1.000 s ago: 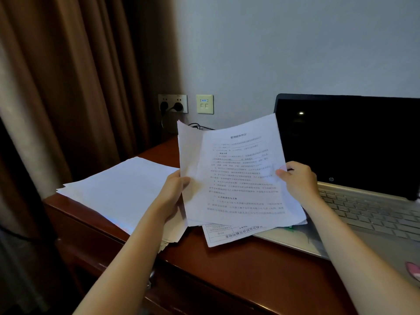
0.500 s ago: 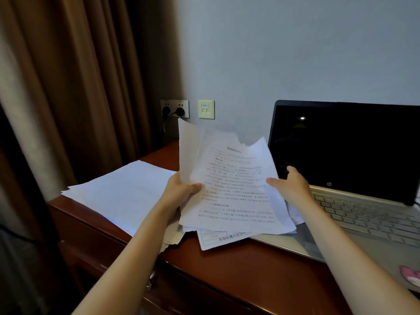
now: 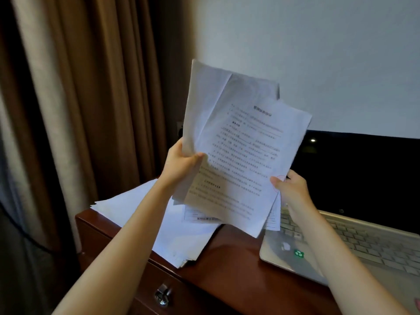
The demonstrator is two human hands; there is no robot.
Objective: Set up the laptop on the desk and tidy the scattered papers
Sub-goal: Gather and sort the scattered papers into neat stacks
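Reddish wood desk point(image 3: 227, 264) carries the open laptop point(image 3: 363, 244), a loose paper pile point(image 3: 181, 242) lying left of it. Up over the laptop's left edge, printed sheets point(image 3: 238, 155) are gripped by left hand point(image 3: 181, 165) and right hand point(image 3: 292, 189), fingers clamped on opposite side edges

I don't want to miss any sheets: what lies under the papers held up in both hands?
Below the held papers show the flat paper stack, bare desk and the laptop corner. What lies directly behind them is covered.
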